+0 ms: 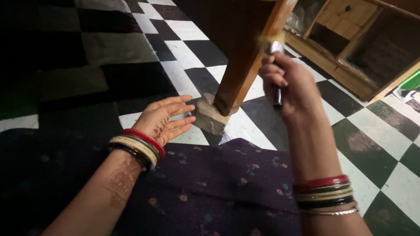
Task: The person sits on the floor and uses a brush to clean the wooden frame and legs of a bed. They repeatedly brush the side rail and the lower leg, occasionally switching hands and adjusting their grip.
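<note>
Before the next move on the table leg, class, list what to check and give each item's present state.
1. Right hand grips the dark-handled tool: ok.
2. Tool's tip against the wooden table leg: cannot tell, blurred.
3. Leg foot seated on the stone block: ok.
4. Left hand open, palm up, holding nothing, beside the block: ok.
5. Left fingers touching the block: cannot tell.
</note>
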